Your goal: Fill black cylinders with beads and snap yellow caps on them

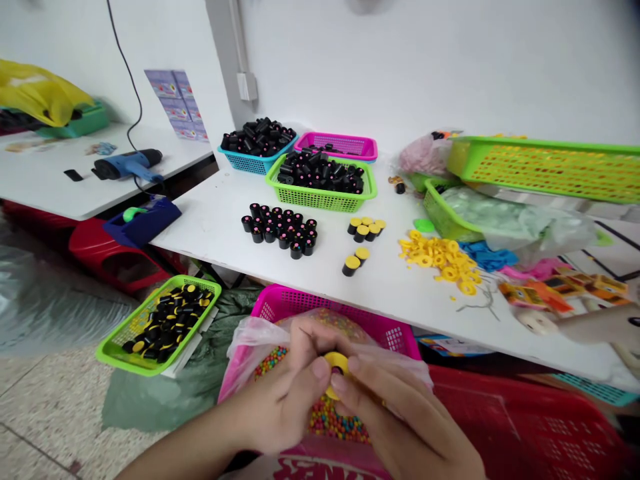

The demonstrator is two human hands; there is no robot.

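Note:
Both hands meet low in the middle, over a pink basket [280, 303] lined with a clear bag of small coloured beads [330, 420]. My left hand [280, 393] and my right hand [390, 407] pinch the same small piece with a yellow cap [336, 363]; its dark body is mostly hidden by the fingers. On the white table [215, 227] beyond stand a cluster of open black cups [280, 227], several yellow-capped black cups [366, 229], two more [355, 261] and a heap of yellow rings [440, 257].
Green [320, 193], blue [250, 161] and pink [345, 143] baskets of black cups stand at the back. A green tray of capped cups [160, 323] sits low left. Green baskets and bags crowd the right. A red crate [525, 427] is beside my lap. A blue heat gun [127, 163] lies left.

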